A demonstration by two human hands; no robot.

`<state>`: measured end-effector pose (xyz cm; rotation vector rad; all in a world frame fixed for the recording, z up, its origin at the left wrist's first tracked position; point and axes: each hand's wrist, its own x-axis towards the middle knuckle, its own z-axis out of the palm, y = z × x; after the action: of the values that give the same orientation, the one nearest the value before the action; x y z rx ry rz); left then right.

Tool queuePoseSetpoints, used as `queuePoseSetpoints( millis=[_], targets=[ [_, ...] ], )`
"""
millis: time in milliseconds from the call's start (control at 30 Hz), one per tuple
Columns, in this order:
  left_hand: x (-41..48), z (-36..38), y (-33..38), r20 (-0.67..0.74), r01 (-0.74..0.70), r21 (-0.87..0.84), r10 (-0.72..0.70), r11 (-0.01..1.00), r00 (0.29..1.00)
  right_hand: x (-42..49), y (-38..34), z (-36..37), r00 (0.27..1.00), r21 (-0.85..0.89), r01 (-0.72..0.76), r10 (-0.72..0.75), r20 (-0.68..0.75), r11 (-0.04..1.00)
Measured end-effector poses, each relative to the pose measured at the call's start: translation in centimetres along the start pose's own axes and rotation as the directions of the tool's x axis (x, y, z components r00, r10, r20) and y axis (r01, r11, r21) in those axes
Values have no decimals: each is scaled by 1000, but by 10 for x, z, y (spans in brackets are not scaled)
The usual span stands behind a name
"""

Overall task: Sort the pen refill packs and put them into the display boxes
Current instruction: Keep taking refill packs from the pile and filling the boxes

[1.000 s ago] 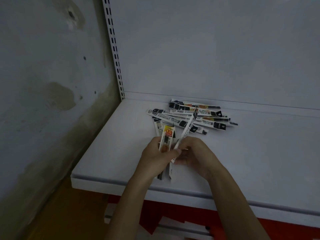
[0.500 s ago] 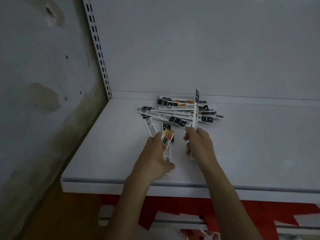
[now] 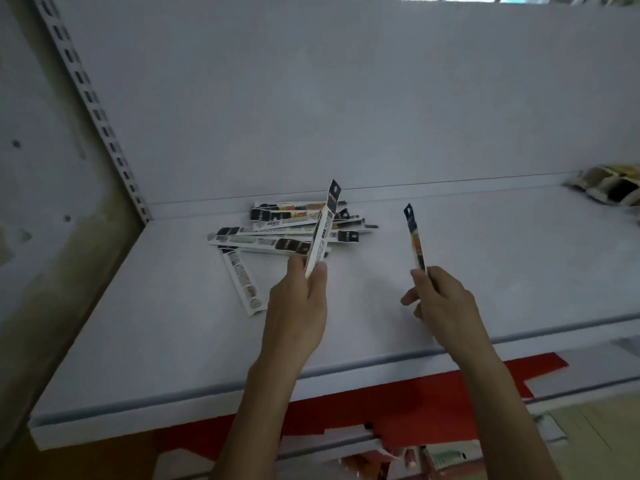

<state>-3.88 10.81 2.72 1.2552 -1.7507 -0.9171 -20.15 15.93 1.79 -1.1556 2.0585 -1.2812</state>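
Two refill packs held up over a white shelf [image 3: 173, 341] — one in each hand.
The left hand [image 3: 298, 306], just in front of the pile of packs [image 3: 294, 226] lying at the shelf's back, pinches a white pack [image 3: 320, 233] by its lower end, tilted up across the pile. The right hand [image 3: 440, 299], well right of the pile, holds a narrow dark-and-orange pack [image 3: 415, 237] near upright — its grip pinching the bottom end. A loose pack [image 3: 240, 278] lies flat at the pile's front left. Far right of the pile sits blurred packaging [image 3: 609, 188].
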Motion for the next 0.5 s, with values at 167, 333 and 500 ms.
queuePoseSetpoints(
  millis=[167, 333, 500],
  targets=[
    [0, 46, 28, 153, -16, -134, 36, 991, 988, -1, 27, -54, 992, 28, -43, 46, -120, 999],
    [-8, 113, 64, 291, -36, -177, 87, 984, 953, -5, 59, -126, 967, -18, -88, 81, -242, 996],
    [-35, 195, 114, 439, -36, -208, 126, 977, 890, -15, 102, -217, 930, -11, -162, 149, -336, 987]
  ],
)
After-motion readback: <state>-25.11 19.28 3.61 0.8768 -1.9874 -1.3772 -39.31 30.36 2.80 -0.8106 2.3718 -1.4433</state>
